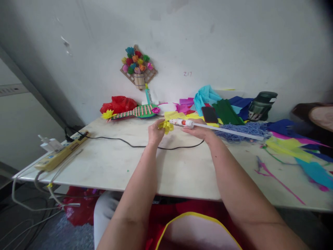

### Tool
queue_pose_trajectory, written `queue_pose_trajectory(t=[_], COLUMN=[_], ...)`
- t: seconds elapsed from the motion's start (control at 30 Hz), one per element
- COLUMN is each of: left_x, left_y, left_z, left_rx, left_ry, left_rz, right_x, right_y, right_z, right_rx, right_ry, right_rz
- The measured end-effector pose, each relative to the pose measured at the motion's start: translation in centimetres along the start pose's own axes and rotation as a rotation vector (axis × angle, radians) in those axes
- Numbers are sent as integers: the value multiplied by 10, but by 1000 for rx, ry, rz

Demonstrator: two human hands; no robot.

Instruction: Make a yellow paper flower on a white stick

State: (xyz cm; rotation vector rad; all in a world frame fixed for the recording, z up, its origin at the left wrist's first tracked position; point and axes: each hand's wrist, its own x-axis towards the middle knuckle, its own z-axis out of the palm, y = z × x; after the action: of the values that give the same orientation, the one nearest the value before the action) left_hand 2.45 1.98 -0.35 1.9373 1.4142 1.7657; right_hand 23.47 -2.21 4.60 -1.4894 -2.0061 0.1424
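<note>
My left hand [156, 131] is closed on a yellow paper flower [168, 127], held just above the table. In my right hand [196, 131] is a white hot glue gun [180, 122] with red marks, its front end pointing left at the flower. A long translucent glue stick [231, 131] sticks out of the gun's back toward the right. Whether the gun's tip touches the petals I cannot tell. The gun's grip is hidden by my right hand. A black cord [125, 139] runs across the table below both hands.
On the left lies a yellow power strip [61, 152] with plugs. Behind my hands are a green lute-shaped craft [144, 111], a phone [209, 114], coloured paper [229, 111], blue shredded strands [240, 132] and a dark jar [262, 106]. A flower craft [139, 81] hangs on the wall.
</note>
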Motion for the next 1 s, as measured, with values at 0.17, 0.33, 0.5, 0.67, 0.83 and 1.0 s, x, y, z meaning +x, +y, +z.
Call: queue_pose_trajectory(t=[0.17, 0.33, 0.5, 0.67, 0.83, 1.0], left_x=[2, 5, 8, 9, 8, 5], left_y=[-3, -6, -11, -9, 2, 7], left_z=[1, 1, 0, -4, -6, -3], left_rx=[-87, -206, -351, -482, -676, -758], left_ry=[-2, 4, 22, 50, 60, -12], left_rz=[-75, -203, -262, -309, -360, -373], right_x=[1, 3, 6, 3, -1, 2], right_y=[3, 10, 16, 18, 12, 9], right_z=[0, 3, 7, 14, 28, 44], right_rx=[128, 282, 116, -149, -283, -293], right_ry=[54, 192, 290, 100, -176, -274], right_rz=[-49, -6, 120, 149, 106, 30])
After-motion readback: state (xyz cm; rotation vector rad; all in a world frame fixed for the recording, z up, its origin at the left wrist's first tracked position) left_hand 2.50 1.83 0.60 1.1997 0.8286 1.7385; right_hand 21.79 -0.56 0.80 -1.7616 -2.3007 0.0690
